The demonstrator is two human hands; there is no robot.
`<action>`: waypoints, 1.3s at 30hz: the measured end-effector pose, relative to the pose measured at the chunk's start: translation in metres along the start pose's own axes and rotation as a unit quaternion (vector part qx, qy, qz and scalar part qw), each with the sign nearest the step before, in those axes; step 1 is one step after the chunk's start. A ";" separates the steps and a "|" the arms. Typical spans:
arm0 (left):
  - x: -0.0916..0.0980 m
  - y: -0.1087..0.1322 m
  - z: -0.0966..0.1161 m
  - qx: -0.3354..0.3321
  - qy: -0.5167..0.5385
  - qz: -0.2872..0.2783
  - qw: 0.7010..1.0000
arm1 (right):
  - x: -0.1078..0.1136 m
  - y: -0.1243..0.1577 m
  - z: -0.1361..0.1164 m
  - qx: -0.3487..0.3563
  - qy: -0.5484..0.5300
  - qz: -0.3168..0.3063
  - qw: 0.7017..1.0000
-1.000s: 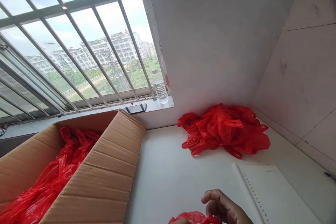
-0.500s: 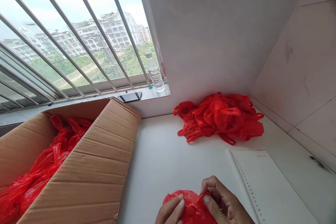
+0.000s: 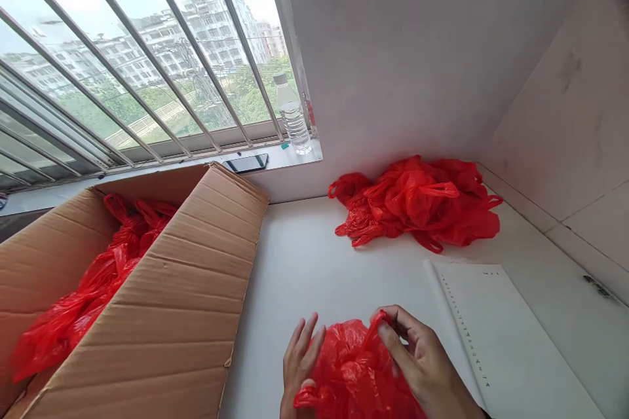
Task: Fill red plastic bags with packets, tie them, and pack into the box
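Note:
A crumpled red plastic bag (image 3: 356, 366) is between my hands at the bottom of the view. My right hand (image 3: 417, 350) pinches its upper right corner between thumb and forefinger. On the bag's left side, my left hand (image 3: 301, 357) has its fingers stretched up and apart. A loop of the bag lies at the left thumb; I cannot tell whether it is hooked there. The bag's lower part runs out of view.
A cardboard box (image 3: 181, 281) holding red bags (image 3: 105, 275) stands at left. More red bags (image 3: 417, 203) lie heaped against the wall. A notebook (image 3: 506, 334) is at right on the white table (image 3: 289, 262). The sill bears a water bottle (image 3: 295, 118) and a phone (image 3: 246, 163).
My left fingers have lifted off the bag and spread. My right hand has raised the bag's corner, and more of the bag shows. The view has tilted slightly down.

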State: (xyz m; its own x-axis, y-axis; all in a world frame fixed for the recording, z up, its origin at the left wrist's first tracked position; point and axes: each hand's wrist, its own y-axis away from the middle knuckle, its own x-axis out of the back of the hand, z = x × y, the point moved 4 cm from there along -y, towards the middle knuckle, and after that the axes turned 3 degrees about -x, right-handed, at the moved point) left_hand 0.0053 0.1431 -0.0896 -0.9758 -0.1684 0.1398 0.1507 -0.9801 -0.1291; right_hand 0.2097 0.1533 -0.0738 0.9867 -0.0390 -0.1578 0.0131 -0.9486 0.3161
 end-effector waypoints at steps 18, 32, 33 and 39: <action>0.000 0.031 0.008 0.003 -0.031 -0.046 0.998 | 0.015 0.025 0.025 -0.010 0.074 0.092 0.993; -0.037 0.034 -0.018 -0.156 -0.379 -0.294 0.864 | -0.015 0.015 0.090 0.255 0.503 0.073 0.822; -0.037 0.036 -0.015 -0.148 -0.360 -0.292 0.874 | -0.013 0.015 0.093 0.259 0.495 0.070 0.826; -0.021 0.034 0.004 -0.020 -0.063 -0.085 0.994 | 0.030 0.015 0.117 0.178 0.325 0.060 0.927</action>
State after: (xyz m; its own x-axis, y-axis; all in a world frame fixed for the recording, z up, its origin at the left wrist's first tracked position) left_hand 0.0318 0.1131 -0.0931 -0.9587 -0.0149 0.2842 -0.0237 -0.9910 -0.1319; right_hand 0.2210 0.1009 -0.1833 0.8683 -0.0626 0.4921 -0.0427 -0.9978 -0.0516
